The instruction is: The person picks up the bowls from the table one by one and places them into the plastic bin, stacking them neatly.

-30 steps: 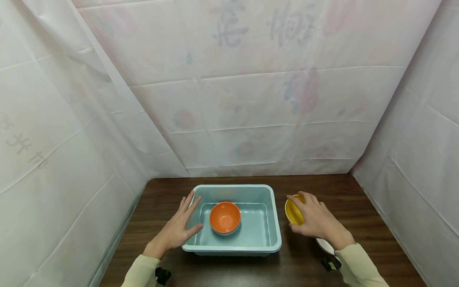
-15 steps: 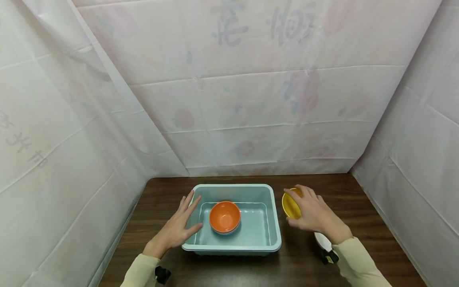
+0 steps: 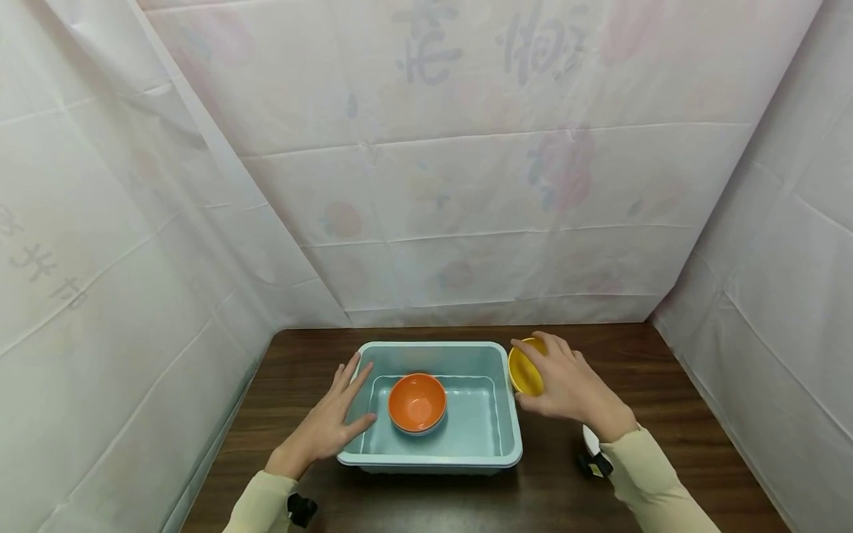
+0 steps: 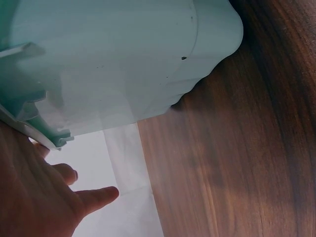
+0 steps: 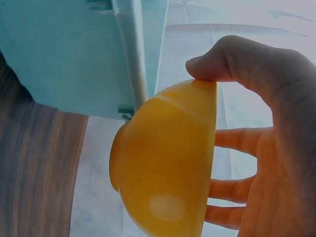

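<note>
My right hand point(image 3: 566, 377) grips a yellow bowl point(image 3: 525, 370) by its rim, beside the right edge of a light blue basin point(image 3: 426, 460). In the right wrist view, the thumb presses one side of the bowl point(image 5: 168, 163) and several fingers reach across its mouth. An orange bowl point(image 3: 417, 403) sits inside the basin, left of its middle, with a pale rim of something showing beneath it. My left hand point(image 3: 326, 426) rests on the basin's left rim, fingers spread. The left wrist view has that hand point(image 4: 44, 192) at the basin's outer wall point(image 4: 113, 64).
A white object point(image 3: 590, 440), partly hidden by the right wrist, lies on the dark wooden table point(image 3: 560, 496). White patterned sheets point(image 3: 466, 185) hang behind the table and along both sides.
My right hand has carried the yellow bowl leftward and farther from me, up to the basin's right rim. The left hand, basin and orange bowl stay in place.
</note>
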Tool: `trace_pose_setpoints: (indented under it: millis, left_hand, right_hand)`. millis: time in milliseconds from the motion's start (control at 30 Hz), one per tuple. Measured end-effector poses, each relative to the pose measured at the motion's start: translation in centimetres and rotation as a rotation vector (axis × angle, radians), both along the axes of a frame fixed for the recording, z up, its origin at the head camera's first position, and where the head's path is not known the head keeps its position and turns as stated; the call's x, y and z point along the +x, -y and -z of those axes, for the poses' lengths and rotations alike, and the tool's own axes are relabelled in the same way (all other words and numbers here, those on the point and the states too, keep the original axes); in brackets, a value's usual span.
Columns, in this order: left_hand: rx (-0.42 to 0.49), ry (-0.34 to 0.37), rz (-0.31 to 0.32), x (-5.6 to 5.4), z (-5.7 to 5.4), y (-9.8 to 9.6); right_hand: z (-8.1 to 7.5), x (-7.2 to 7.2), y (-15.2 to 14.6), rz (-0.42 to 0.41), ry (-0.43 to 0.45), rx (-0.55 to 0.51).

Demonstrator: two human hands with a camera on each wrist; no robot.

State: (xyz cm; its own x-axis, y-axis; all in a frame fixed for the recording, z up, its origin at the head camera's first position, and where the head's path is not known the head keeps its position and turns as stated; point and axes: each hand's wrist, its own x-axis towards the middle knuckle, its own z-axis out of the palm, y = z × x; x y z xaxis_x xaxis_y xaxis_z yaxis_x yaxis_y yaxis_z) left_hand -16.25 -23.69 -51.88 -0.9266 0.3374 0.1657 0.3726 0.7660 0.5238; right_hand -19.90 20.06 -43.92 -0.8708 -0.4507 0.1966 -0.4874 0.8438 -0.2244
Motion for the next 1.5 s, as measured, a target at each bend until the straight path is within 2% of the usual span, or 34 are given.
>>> trace_pose_setpoints:
  millis: [667,1000,1500]
  left_hand:
    - [0.002,-0.024,0.006,-0.1,0.2,0.0]
    - [0.009,-0.023,0.011,-0.1,0.2,-0.1]
    - [0.014,0.000,-0.006,-0.1,0.2,-0.1]
  right_hand:
    - [-1.3,-0.6,2.6,-0.069,-0.030,-0.008]
    - [-2.1,-1.0,4.2,-0.118,0.023,-0.036]
    - [-2.0,-1.8,6.6,-0.204,0.022,0.002]
